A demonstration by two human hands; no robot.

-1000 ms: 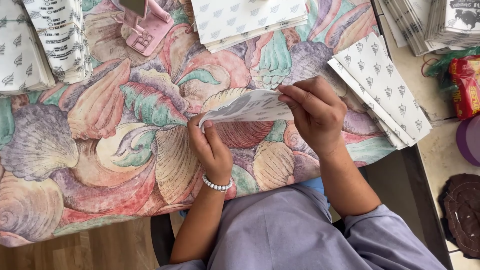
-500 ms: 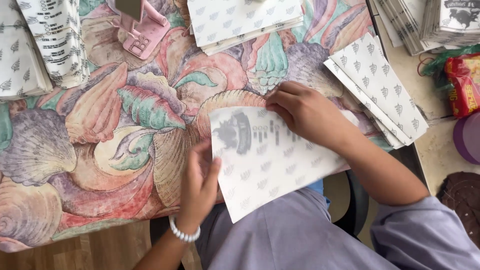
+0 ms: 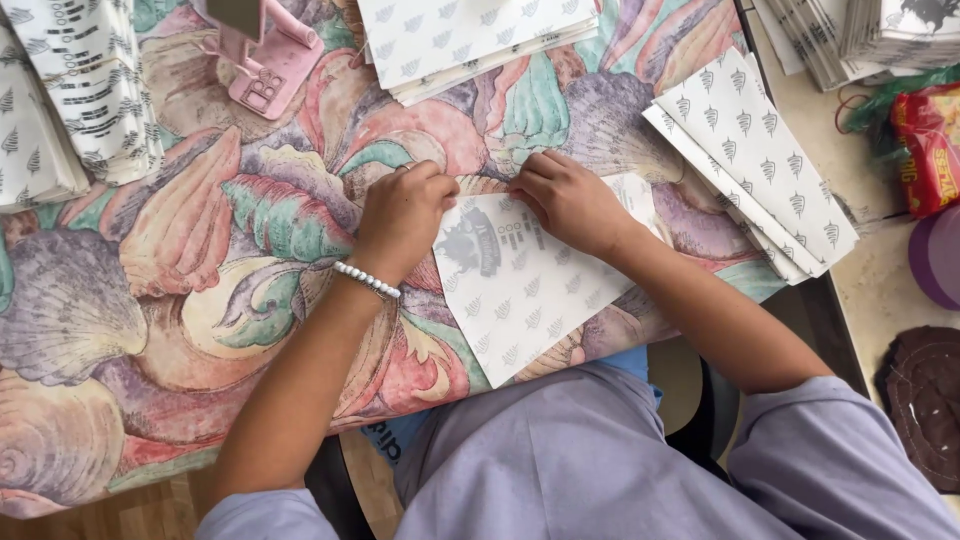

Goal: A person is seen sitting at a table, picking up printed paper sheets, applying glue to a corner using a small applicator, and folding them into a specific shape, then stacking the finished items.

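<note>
Left hand: your left hand [image 3: 405, 208] is curled shut, fingertips pinching the top edge of the paper sheet [image 3: 530, 290], likely to keep it from sliding
Right hand: your right hand [image 3: 565, 200] lies half-closed, fingers pressing the same edge flat
Sheet: white with small grey tree marks and a dark grey print near the top; it lies tilted on the shell-patterned worktop [image 3: 200, 250], its lower corner past the near edge over your lap
Stacks: like sheets in a fanned pile [image 3: 760, 170] to your right and another pile [image 3: 470, 40] ahead
Other: pink device [image 3: 265, 60] top left; red packet [image 3: 925, 145] far right
</note>
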